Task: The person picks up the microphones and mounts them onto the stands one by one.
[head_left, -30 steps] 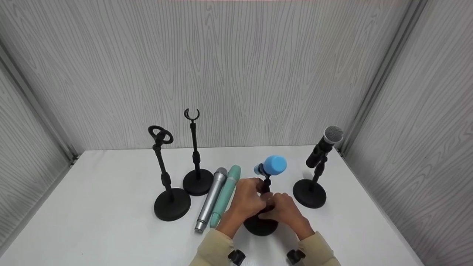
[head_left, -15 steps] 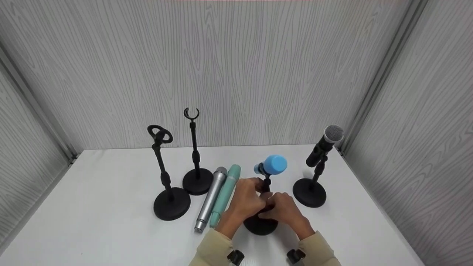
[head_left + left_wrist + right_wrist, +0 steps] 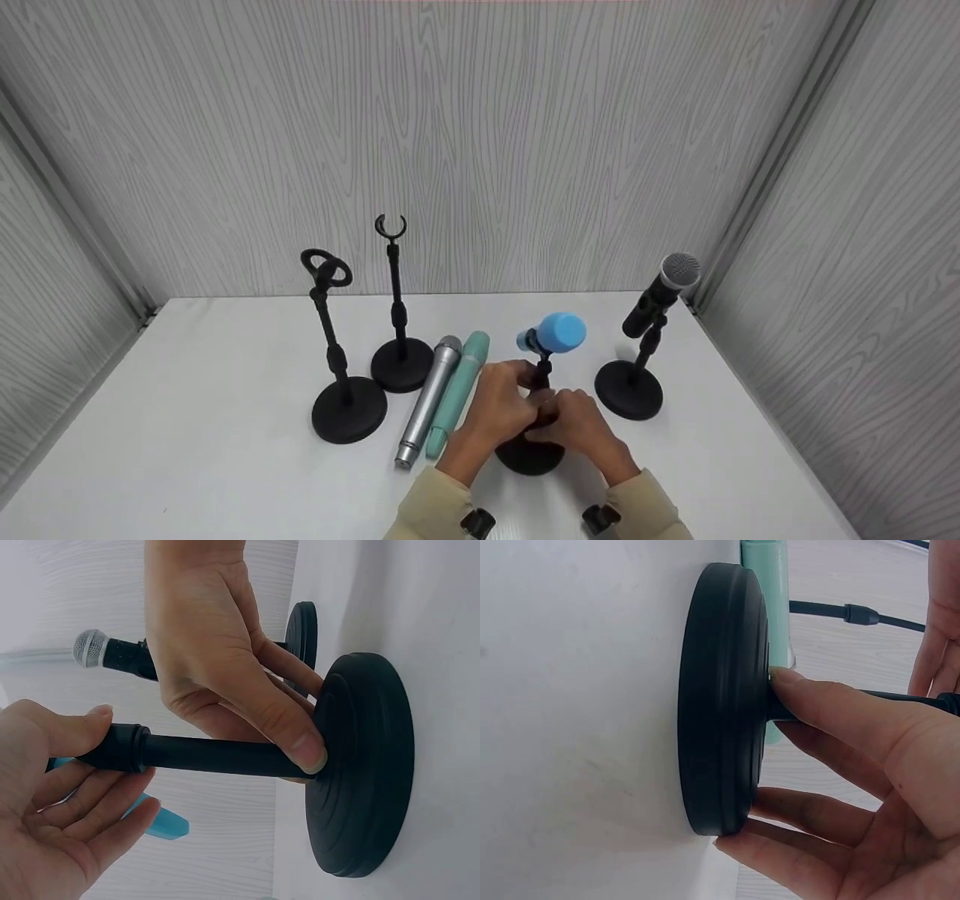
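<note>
A black microphone stand [image 3: 529, 456] with a round base stands on the table, and a blue microphone [image 3: 562, 333] sits tilted in its clip. My left hand [image 3: 501, 401] grips the thicker collar [image 3: 120, 746] on the stand's pole between thumb and fingers. Lower down, my right hand [image 3: 577, 424] pinches the bottom of the pole where it meets the base [image 3: 724, 697]; its other fingers touch the base's rim. In the head view my hands cover much of the pole.
Left of my hands lie a silver microphone [image 3: 429, 405] and a green microphone [image 3: 459, 394], side by side. Further left are a stand with a double-ring top [image 3: 349, 411] and one with an open clip [image 3: 402, 365]. A black microphone [image 3: 660, 296] rests in a stand [image 3: 628, 390] at right.
The head view has shifted slightly. Both hands keep their places on the stand, and nothing else has visibly moved.
</note>
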The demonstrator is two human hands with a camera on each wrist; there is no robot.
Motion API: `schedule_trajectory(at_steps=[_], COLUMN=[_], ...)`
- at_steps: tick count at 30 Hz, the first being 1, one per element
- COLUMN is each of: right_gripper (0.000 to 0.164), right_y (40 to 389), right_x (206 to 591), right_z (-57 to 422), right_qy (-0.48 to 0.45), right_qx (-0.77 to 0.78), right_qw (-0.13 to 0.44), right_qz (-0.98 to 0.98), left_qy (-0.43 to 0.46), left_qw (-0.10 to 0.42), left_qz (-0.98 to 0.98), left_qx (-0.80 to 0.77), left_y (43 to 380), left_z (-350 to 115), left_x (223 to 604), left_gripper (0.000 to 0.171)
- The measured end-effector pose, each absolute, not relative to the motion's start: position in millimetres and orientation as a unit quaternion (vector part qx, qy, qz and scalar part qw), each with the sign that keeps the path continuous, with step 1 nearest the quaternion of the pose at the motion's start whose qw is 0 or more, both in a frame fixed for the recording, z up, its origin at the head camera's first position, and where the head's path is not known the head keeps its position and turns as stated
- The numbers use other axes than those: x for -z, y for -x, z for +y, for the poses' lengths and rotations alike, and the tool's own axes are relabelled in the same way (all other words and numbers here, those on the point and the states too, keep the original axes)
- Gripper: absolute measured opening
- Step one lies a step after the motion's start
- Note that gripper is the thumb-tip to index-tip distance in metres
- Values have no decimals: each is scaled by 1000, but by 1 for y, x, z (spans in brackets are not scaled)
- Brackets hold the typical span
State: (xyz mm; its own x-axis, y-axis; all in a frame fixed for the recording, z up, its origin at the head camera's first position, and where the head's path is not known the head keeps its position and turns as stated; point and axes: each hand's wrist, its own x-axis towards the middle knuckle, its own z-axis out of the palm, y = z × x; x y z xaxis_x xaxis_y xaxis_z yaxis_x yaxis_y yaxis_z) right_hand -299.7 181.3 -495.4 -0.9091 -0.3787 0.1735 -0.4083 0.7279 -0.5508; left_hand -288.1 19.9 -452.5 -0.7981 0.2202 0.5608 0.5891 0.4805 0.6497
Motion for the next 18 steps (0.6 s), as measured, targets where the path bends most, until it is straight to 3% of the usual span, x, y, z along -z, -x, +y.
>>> schedule_trajectory(at_steps=[13, 18], right_gripper=[19, 17], right_y=[301, 300], right_x=[495, 489], right_z=[184, 190], right_qy=[-209, -227], right_qx=[-289, -303], right_qw=[4, -47], right_qz=[-934, -924], left_qy=[253, 248], left_qw=[175, 155], left_qz=[-835, -860], left_qx=[457, 418], left_y=[285, 285], left_z=[17, 6], left_x=[452, 457], left_gripper=[16, 40])
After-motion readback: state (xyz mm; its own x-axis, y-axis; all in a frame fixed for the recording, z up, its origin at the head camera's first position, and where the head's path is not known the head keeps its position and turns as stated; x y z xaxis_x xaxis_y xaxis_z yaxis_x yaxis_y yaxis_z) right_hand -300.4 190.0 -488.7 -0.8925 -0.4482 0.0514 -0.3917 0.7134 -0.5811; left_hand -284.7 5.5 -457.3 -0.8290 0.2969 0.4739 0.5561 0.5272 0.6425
